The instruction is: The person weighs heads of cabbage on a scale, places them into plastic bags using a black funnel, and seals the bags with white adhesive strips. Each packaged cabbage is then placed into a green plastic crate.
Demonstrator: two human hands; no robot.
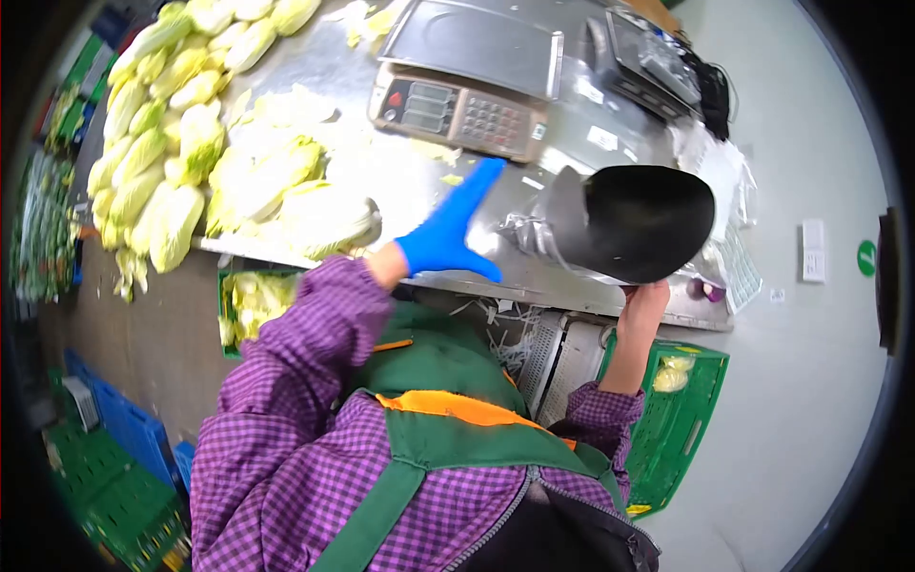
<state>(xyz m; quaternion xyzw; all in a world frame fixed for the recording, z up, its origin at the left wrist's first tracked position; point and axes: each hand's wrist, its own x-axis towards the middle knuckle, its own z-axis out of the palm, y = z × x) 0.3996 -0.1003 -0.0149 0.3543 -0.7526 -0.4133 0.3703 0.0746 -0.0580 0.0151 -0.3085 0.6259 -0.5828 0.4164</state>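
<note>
My left hand (453, 229), in a blue glove, is over the metal worktable (429, 191) with thumb and fingers spread and nothing in it. Just left of it lies a napa cabbage (329, 217), beside several loose pale leaves. On the right stands a wide black funnel (648, 224) that looks like a tube with a slanted mouth. Clear plastic film (534, 229) is bunched at its left side. My bare right hand (648, 303) is at the funnel's lower edge, and its fingertips are hidden behind the funnel.
A weighing scale (457, 110) sits beyond my left hand, with another device (648, 71) to its right. Napa cabbages (162, 143) are heaped at the left. Below the table edge are a green crate (681, 429) and a crate of leaves (257, 305).
</note>
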